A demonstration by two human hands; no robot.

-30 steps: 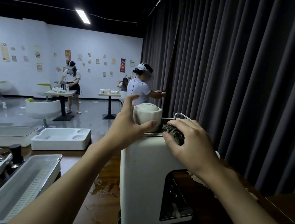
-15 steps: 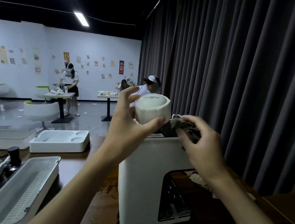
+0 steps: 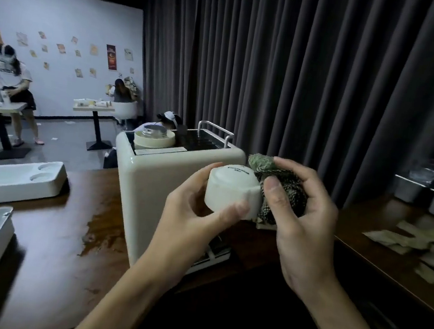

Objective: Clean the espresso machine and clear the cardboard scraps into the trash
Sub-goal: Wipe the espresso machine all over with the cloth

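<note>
Wiping now: left hand [image 3: 190,215] grips an upturned cup [image 3: 230,190]; right hand [image 3: 303,229] clutches a cloth [image 3: 284,183] against it.
Machine: espresso machine [image 3: 153,184] stands on the tabletop [image 3: 50,239], just behind the hands.
Remaining: cardboard scraps [image 3: 419,241] lie at right, not yet binned.

Cream, boxy espresso machine [image 3: 149,197] stands upright mid-table. Just right of it, an inverted white cup [image 3: 230,190] touches a bunched dark cloth [image 3: 289,187]. Cardboard scraps [image 3: 419,239] lie scattered far right.

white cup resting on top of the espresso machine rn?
No, the left hand grips the white cup in front of the espresso machine, and the right hand holds a cloth against it.
</note>
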